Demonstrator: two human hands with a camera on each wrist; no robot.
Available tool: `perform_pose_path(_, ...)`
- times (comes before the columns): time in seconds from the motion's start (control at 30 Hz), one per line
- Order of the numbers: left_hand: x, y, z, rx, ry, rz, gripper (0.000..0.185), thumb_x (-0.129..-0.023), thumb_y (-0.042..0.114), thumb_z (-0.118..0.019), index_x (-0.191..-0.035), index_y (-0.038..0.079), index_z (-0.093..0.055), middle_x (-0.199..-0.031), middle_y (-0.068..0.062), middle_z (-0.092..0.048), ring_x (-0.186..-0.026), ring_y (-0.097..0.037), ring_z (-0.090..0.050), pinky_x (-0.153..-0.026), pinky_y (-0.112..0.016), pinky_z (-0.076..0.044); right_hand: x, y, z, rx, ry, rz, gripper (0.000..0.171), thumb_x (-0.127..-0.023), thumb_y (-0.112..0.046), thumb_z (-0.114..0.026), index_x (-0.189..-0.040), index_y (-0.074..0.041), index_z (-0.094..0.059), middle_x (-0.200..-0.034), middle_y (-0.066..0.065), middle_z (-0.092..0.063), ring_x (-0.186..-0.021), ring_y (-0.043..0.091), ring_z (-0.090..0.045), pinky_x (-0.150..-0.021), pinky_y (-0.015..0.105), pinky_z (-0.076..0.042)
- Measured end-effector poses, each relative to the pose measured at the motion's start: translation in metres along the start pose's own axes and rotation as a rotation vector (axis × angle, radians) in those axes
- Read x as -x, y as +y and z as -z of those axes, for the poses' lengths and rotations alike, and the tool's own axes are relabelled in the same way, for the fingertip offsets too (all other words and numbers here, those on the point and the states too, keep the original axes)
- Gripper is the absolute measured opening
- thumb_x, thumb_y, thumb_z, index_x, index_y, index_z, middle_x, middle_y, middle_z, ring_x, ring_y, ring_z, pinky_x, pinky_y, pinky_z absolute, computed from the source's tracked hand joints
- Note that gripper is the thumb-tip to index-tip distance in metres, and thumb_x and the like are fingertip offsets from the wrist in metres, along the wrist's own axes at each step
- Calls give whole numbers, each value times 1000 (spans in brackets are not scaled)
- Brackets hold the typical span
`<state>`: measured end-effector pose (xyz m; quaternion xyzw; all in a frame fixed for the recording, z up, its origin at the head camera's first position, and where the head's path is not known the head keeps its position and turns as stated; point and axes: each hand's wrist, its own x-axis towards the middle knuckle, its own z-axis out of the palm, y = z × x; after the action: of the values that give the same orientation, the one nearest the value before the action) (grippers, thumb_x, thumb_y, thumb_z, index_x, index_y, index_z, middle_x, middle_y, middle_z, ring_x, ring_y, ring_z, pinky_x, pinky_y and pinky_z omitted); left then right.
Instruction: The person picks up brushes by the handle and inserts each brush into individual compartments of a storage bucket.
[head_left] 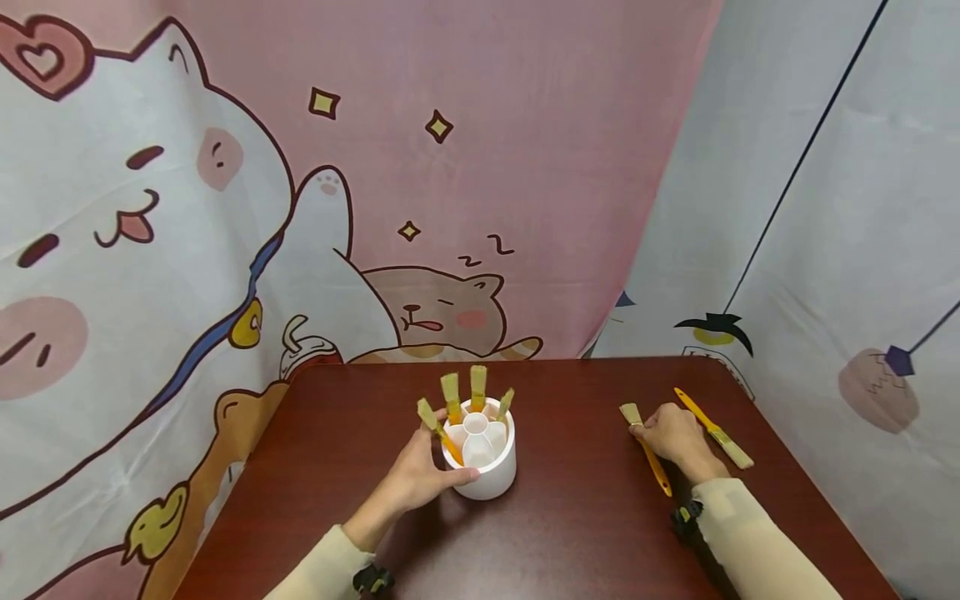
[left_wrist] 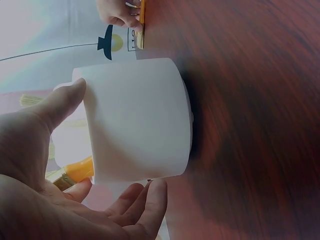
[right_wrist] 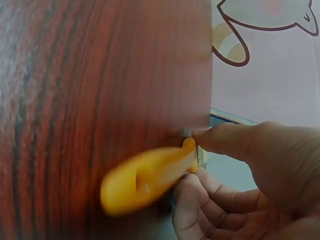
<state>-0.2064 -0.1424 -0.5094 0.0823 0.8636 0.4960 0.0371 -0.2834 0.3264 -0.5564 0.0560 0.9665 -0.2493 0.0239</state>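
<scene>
Here's the white holder (head_left: 489,481), round and upright near the middle of the dark red-brown table (head_left: 570,508), its inside split into compartments around a small round centre. Four brushes stand in it, bristles up: the left brush (head_left: 428,416) leans outward over the rim, two more, the second brush (head_left: 451,388) and the third brush (head_left: 478,382), rise at the far side, and the right brush (head_left: 506,403) tips off to the right. And the left hand (head_left: 414,477) has the holder from the left, thumb on the near edge of the rim, fingers curved round the far side of the wall! Over to the right, well apart from the holder, the right hand (head_left: 675,435) pinches a yellow-handled brush (head_left: 657,472) between thumb and fingers, pale bristles pointing away, handle slanting back toward the near side; whether it touches the tabletop is hard to tell. Just beyond that hand, to its right, lies another brush (head_left: 710,428), turned the other way, handle far, bristles near. Cream sleeves (head_left: 757,533) cover both forearms, a small dark device (head_left: 686,518) at each wrist. Behind it all hangs a printed backdrop (head_left: 570,167), pink and pale, with a big white cat at the left and a sleeping brown one at the centre.
</scene>
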Motion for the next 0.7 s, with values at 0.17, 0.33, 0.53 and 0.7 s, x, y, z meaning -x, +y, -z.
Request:
perform_pose_path(0.17, 1, 0, 0, 10, -1, 4, 113, -82, 23, -108, -175, 7, -44, -163, -23, -64, -145, -39, -68, -126, -70, -47, -1, -5, 1, 2, 9, -19, 32, -101, -30, -91, -94, 0, -82, -92, 16, -78, -80, 30, -67, -70, 41, -54)
perform_pose_path(0.33, 1, -1, 1, 15, -6, 17, 113, -83, 24, -108, -175, 11, -44, -164, -22, -64, -145, -38, -67, -125, -71, -48, -2, -6, 0, -6, 13, -21, 34, -100, -28, -94, -105, 3, -81, -108, 24, -81, -88, 34, -70, -78, 51, -62)
perform_pose_path(0.53, 0, 0, 1, 9, -4, 12, 112, -83, 24, -108, -174, 11, -45, -162, -21, -65, -142, -38, -69, -124, -70, -48, -1, -7, 0, -18, 28, -16, 35, -101, -26, -93, -113, 5, -84, -117, 28, -83, -90, 35, -72, -82, 54, -64)
perform_pose_path(0.7, 0, -2, 1, 15, -12, 19, 113, -83, 25, -108, -175, 12, -44, -160, -19, -67, -141, -36, -69, -124, -70, -48, 1, -6, -1, -23, 53, 16, 30, -102, -23, -91, -112, 5, -85, -109, 23, -84, -85, 31, -71, -78, 50, -62)
